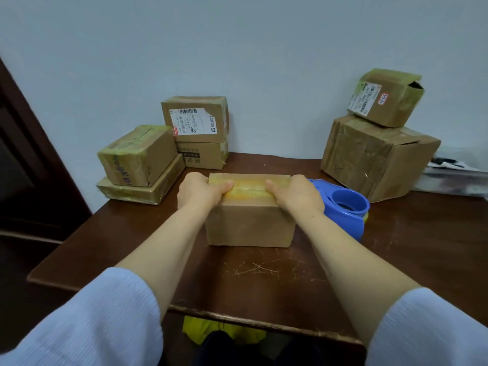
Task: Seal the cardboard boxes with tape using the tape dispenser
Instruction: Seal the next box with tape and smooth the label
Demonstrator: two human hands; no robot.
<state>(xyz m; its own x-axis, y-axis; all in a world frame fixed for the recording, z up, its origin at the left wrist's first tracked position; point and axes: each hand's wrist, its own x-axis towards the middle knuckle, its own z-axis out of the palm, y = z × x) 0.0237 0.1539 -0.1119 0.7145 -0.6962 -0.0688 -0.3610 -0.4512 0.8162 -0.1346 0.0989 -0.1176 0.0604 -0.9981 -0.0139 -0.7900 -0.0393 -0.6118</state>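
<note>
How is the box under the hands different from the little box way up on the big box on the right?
The box under the hands sits flat on the table; the little box perches tilted on the big box. The box under the hands has plain sides with yellowish tape along its top; the little one carries a printed label. The near box looks closed; the little one gapes open at one end. Both are brown cardboard.
</note>
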